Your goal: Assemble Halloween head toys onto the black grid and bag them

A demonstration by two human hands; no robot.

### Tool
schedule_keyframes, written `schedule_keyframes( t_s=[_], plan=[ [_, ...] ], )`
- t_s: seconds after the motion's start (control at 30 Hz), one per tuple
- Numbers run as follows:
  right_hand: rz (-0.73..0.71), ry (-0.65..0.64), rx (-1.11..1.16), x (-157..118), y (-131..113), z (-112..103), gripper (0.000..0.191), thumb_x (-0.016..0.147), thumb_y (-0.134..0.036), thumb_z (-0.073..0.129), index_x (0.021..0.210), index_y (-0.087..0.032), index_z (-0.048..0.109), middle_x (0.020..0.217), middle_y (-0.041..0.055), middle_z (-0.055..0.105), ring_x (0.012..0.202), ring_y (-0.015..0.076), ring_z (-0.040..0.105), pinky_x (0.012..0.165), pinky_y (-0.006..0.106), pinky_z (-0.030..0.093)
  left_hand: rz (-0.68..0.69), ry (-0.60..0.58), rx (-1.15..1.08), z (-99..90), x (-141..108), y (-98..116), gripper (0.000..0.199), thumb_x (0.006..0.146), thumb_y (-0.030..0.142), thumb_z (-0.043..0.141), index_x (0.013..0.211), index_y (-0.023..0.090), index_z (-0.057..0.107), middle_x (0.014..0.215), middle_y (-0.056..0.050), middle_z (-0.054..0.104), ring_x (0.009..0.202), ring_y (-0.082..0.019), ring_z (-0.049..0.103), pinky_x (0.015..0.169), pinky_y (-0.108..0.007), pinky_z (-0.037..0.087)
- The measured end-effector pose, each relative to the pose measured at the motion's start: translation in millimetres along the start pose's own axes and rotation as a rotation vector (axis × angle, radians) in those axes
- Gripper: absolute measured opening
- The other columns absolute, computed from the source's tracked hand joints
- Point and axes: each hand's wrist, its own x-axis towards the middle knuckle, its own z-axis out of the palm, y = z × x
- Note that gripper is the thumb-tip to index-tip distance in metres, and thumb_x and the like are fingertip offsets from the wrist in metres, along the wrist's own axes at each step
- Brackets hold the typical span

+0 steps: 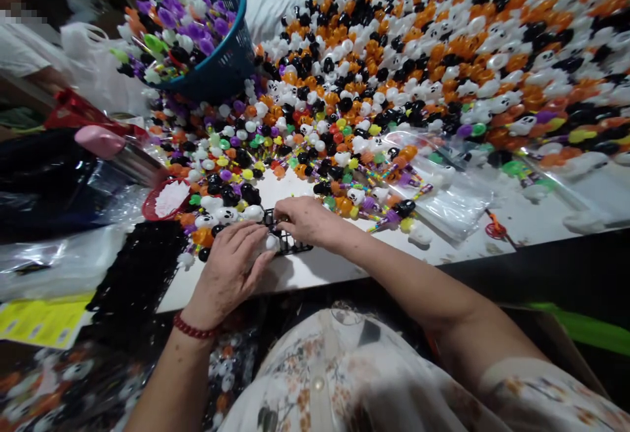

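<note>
A small black grid tray (294, 246) lies on the white table near its front edge. My left hand (233, 264), with a red bead bracelet at the wrist, is curled over a white plastic piece (272, 242) at the tray's left side. Bent fingers of my right hand (302, 220) rest at the tray's upper edge, pressed together on something dark that is too hidden to name. White ghost figures (227, 215) lie just beyond my left hand.
Orange, white and black toys (394, 51) are heaped across the table. A blue basket (231, 31) of toys stands at the back left. Clear bags (447, 199) lie right, a red basket (150, 207) and stacked black grids (140, 274) left. A person (24, 44) is at far left.
</note>
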Motion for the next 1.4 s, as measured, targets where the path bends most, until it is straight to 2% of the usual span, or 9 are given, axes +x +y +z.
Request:
schedule_keyframes(
  t_s=[0.2,0.33,0.47,0.57,0.67,0.8,1.03,1.23,1.4],
  plan=[
    [0.036,-0.047,0.073,14.4,-14.8,8.4,0.021,0.098,-0.022,0.047,0.086,-0.017,0.064,0.078,0.0016,0.064,0.074,0.0142,0.055,0.07,0.024,0.037,-0.03,0.02,-0.024,1.9,-0.5,-1.8,0.053,0.091,0.03,0.057,0.14,0.02,0.041,0.133,-0.014,0.055,0.124,-0.027,0.052,0.106,-0.046,0.044],
    [0.125,-0.006,0.109,7.1,-22.1,17.8,0.022,0.1,-0.022,0.04,0.112,-0.017,0.058,0.087,0.004,0.067,0.079,0.017,0.059,0.072,0.026,0.041,-0.01,0.027,0.009,6.5,1.9,-5.1,0.065,0.09,0.033,0.059,0.148,0.022,0.032,0.141,-0.016,0.05,0.126,-0.03,0.051,0.105,-0.048,0.043],
    [0.223,0.009,0.209,-5.9,-22.1,25.9,0.036,0.099,-0.018,0.039,0.134,-0.02,0.046,0.097,0.0053,0.069,0.089,0.0192,0.064,0.08,0.029,0.045,0.07,0.053,0.09,13.9,4.6,-8.6,0.057,0.09,0.032,0.058,0.144,0.026,0.04,0.135,-0.012,0.058,0.122,-0.031,0.054,0.101,-0.049,0.044],
    [0.176,0.058,0.213,-26.8,-13.5,24.1,0.033,0.1,-0.023,0.041,0.132,-0.019,0.048,0.104,0.0073,0.068,0.095,0.0193,0.063,0.085,0.03,0.047,0.08,0.085,0.098,16.8,4.4,-9.3,0.044,0.091,0.031,0.057,0.134,0.025,0.051,0.124,-0.011,0.064,0.117,-0.03,0.057,0.097,-0.048,0.046],
    [0.103,0.135,-0.019,-56.8,6.3,12.1,0.023,0.098,-0.021,0.047,0.117,-0.014,0.059,0.107,0.0116,0.064,0.099,0.0211,0.058,0.089,0.032,0.045,0.059,0.089,0.088,16.6,2.5,-8.9,0.034,0.091,0.03,0.057,0.125,0.024,0.057,0.123,-0.01,0.065,0.117,-0.028,0.057,0.099,-0.047,0.045],
    [0.209,0.172,-0.525,-83.1,38.9,-11.8,0.025,0.093,-0.01,0.047,0.109,-0.014,0.065,0.107,0.0148,0.06,0.098,0.0266,0.051,0.084,0.037,0.041,0.063,0.087,0.09,14.0,0.4,-8.5,0.029,0.09,0.029,0.058,0.118,0.021,0.059,0.125,-0.011,0.063,0.119,-0.028,0.057,0.101,-0.047,0.044],
    [0.226,0.115,-0.861,-54.1,64.7,-20.0,0.024,0.086,-0.015,0.058,0.108,-0.016,0.067,0.107,0.0151,0.056,0.1,0.03,0.042,0.085,0.041,0.03,0.075,0.047,0.069,7.9,0.6,-5.4,0.025,0.09,0.023,0.057,0.114,0.016,0.057,0.124,-0.014,0.062,0.115,-0.027,0.058,0.101,-0.046,0.044],
    [0.248,0.147,-0.717,-30.1,70.7,-15.0,0.017,0.086,-0.017,0.058,0.099,-0.017,0.069,0.111,0.015,0.056,0.102,0.029,0.043,0.084,0.04,0.029,0.067,0.027,0.069,5.4,0.5,-2.2,0.025,0.09,0.022,0.057,0.114,0.017,0.058,0.12,-0.013,0.063,0.113,-0.027,0.057,0.1,-0.046,0.045],
    [0.186,0.26,-0.187,-30.6,53.3,-18.9,0.014,0.089,-0.018,0.052,0.089,-0.016,0.065,0.092,0.006,0.061,0.086,0.0193,0.05,0.074,0.028,0.036,0.064,0.015,0.018,2.9,1.7,-1.5,0.024,0.09,0.02,0.056,0.114,0.014,0.058,0.12,-0.014,0.062,0.113,-0.026,0.056,0.101,-0.045,0.045]
  ],
)
